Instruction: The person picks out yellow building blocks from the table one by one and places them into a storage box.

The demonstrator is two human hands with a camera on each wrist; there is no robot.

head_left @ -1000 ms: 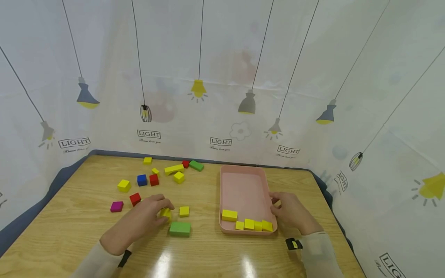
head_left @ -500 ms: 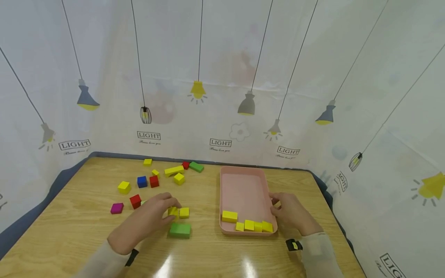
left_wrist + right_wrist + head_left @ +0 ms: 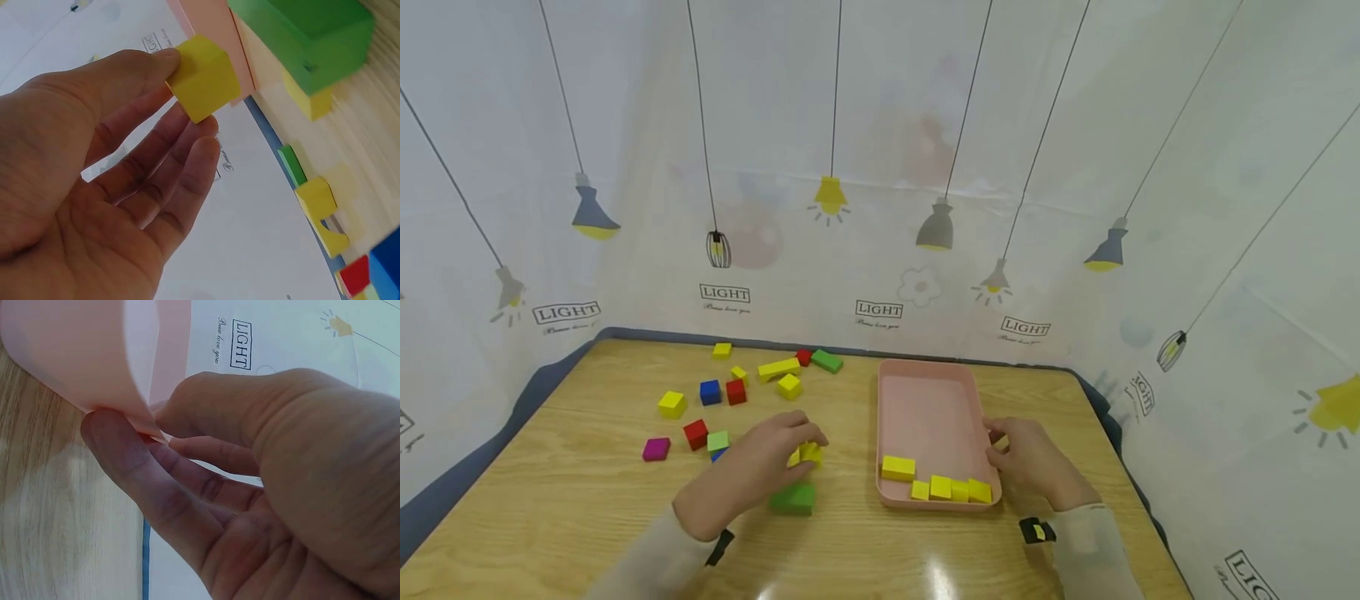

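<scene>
My left hand (image 3: 752, 467) pinches a yellow block (image 3: 205, 78) between thumb and fingertips, just above the table left of the pink tray. A second yellow block (image 3: 310, 100) shows in the left wrist view, partly behind a green block (image 3: 312, 44). That green block also lies under the hand in the head view. My right hand (image 3: 1037, 462) grips the right rim of the pink tray (image 3: 928, 408), thumb over the edge and fingers outside, as the right wrist view shows. Inside the tray, several yellow blocks (image 3: 940, 487) line the near end.
Several loose blocks lie on the left half of the wooden table (image 3: 587, 467), among them a magenta block (image 3: 657, 449), a red block (image 3: 696, 434), a blue block (image 3: 710, 392) and a long yellow block (image 3: 778, 369). A printed cloth (image 3: 880, 250) hangs around the table's back and sides.
My left hand has moved right with the yellow block, passing over the other yellow block and the green one. A light green block behind it has come into view. The right hand and tray stay put.
</scene>
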